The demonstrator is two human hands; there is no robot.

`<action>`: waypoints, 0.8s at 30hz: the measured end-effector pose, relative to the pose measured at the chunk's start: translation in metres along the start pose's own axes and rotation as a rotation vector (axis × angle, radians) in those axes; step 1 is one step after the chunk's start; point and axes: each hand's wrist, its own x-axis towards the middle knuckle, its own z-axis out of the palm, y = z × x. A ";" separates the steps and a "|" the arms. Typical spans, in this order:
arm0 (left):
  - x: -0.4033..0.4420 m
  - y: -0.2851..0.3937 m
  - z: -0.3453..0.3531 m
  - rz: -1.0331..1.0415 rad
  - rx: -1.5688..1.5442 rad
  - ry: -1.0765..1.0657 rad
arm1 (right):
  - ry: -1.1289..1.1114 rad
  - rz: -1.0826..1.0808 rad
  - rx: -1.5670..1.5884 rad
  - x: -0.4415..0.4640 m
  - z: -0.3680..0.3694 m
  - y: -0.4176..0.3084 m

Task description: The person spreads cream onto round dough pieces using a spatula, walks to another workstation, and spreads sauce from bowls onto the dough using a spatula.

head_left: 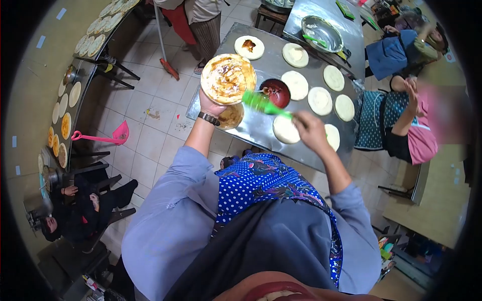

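Observation:
My left hand (213, 105), with a dark watch at the wrist, holds up a round flat dough base (228, 78) coated with brown-streaked sauce. Its fingers are mostly hidden beneath the base. My right hand (310, 131) is closed around the handle of a green pastry brush (262, 104), whose head is blurred beside the base's lower right edge. Just behind the brush, a dark red bowl (281, 90) holds some sauce. One dough base (249, 47) on the metal table (266, 133) has a brown sauce patch in its middle. Several plain bases (320, 101) lie to the right.
A large metal basin (321, 32) with a green utensil stands on the far table. Topped rounds (66, 125) line the left-hand table. A pink dustpan (120, 133) lies on the tiled floor. People stand beyond the table and at its right; another person sits at left.

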 end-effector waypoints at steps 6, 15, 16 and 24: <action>0.025 -0.012 -0.010 -0.161 0.059 -0.008 | -0.117 0.116 0.532 0.081 -0.022 0.026; 0.059 -0.036 -0.033 0.150 -0.024 0.156 | -0.189 0.128 0.587 0.064 0.036 0.076; 0.063 -0.035 -0.040 0.157 -0.019 0.164 | -0.287 0.158 0.664 0.057 0.043 0.074; 0.098 -0.003 -0.093 0.051 0.252 0.556 | -0.274 0.446 0.959 0.066 0.045 0.111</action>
